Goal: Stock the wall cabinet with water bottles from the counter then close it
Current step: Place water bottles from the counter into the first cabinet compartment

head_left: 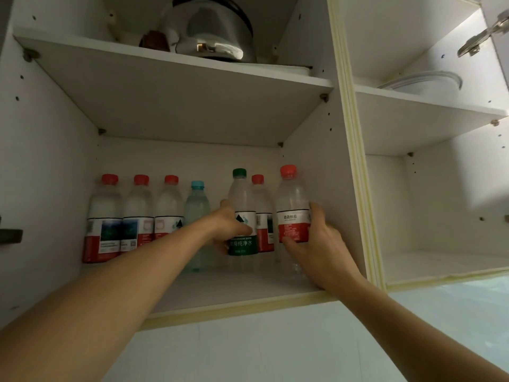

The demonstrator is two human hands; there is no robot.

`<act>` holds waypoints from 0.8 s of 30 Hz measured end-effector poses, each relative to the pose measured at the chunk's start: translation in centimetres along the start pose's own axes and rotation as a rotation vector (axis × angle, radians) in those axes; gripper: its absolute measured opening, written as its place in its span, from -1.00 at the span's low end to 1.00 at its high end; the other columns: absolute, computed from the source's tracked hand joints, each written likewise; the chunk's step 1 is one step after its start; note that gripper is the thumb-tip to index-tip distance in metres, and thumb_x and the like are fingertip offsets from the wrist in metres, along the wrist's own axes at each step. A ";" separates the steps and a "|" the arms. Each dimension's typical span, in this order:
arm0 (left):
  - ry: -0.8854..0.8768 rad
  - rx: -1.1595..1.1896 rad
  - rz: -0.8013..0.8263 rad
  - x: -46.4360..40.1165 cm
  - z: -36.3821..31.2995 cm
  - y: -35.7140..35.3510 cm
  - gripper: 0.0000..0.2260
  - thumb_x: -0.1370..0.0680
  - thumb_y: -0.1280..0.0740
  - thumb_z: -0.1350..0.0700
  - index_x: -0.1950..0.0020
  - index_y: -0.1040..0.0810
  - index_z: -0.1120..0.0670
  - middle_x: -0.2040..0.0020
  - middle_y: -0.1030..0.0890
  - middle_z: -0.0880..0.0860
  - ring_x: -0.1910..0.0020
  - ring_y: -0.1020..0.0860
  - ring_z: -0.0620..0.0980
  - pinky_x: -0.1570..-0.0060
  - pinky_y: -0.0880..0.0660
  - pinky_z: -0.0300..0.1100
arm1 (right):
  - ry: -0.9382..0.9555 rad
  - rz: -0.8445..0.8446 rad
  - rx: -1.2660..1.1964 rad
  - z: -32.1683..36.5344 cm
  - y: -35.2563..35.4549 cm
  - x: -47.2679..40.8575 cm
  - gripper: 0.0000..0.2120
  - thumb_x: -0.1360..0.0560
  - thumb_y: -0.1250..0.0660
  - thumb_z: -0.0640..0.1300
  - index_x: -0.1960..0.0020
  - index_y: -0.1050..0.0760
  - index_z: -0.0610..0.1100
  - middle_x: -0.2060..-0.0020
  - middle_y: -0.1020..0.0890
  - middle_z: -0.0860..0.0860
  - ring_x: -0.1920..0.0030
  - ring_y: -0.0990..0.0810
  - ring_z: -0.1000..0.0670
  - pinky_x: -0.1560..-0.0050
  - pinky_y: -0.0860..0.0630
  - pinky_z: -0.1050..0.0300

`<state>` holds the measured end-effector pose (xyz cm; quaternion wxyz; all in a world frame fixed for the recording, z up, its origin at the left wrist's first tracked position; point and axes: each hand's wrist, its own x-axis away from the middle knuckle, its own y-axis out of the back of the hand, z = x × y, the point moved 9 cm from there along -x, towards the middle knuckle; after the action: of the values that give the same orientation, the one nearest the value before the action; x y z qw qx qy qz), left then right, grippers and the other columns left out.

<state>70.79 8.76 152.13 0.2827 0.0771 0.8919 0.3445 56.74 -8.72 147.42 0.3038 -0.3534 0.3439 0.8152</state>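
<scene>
Overhead, a person reaches both bare arms into the lower compartment of an open white wall cabinet [214,292], setting two more clear plastic water bottles among those already standing on its shelf. Their left hand [230,226] wraps round the middle of a green-capped bottle with a green label [242,216], thumb across the label; their right hand [316,244] curls round the lower half of a red-capped bottle with a red and white label [292,208], fingers behind it and thumb at the label's bottom edge. Both bottles stand upright, a little in front of the back row: three red-capped bottles [137,216] at the left, a pale blue-capped bottle [197,210] beside them, and another red-capped bottle [261,213] partly hidden between the two held ones. Whether the held pair already rest on the shelf cannot be told. On the shelf above sits a silver electric kettle [217,31]; a white lidded dish [425,85] occupies the neighbouring compartment, beneath a metal door hinge [480,37]. Full bottles of this kind likely carry real weight at arm's reach, with thin walls that give under pressure and smooth film labels; a grip round the waist, as here, should steady them best
</scene>
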 end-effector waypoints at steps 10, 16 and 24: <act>0.067 -0.107 -0.009 -2.2 1.3 -0.6 -0.27 -0.59 -0.42 0.06 -0.57 -0.04 0.21 -0.37 -0.49 0.19 -0.29 -0.52 0.13 -0.29 -0.52 0.02 | -0.016 -0.016 -0.021 -0.3 0.1 0.1 -0.28 -0.53 -0.45 0.06 -0.54 -0.11 0.11 -0.17 -0.58 0.10 -0.09 -0.64 0.02 -0.09 -0.67 -0.04; 0.052 -0.071 0.019 -3.8 0.9 -2.5 -0.32 -0.59 -0.42 0.10 -0.53 -0.07 0.21 -0.36 -0.48 0.21 -0.28 -0.53 0.16 -0.24 -0.55 0.09 | -0.019 -0.019 -0.025 -0.5 0.2 0.2 -0.25 -0.54 -0.45 0.05 -0.57 -0.11 0.08 -0.24 -0.58 0.04 -0.14 -0.64 -0.02 -0.10 -0.67 -0.05; 0.033 -0.105 0.014 -5.8 0.7 -3.9 -0.35 -0.56 -0.46 0.07 -0.48 -0.15 0.20 -0.35 -0.49 0.19 -0.27 -0.53 0.15 -0.23 -0.56 0.09 | -0.021 -0.021 -0.026 -0.6 0.2 0.2 -0.23 -0.53 -0.45 0.07 -0.58 -0.08 0.09 -0.27 -0.55 0.02 -0.18 -0.61 -0.05 -0.17 -0.64 -0.10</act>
<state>76.26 4.33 151.79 0.2693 0.0629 0.8765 0.3941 56.71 -9.29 147.00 0.3114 -0.3523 0.3261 0.8201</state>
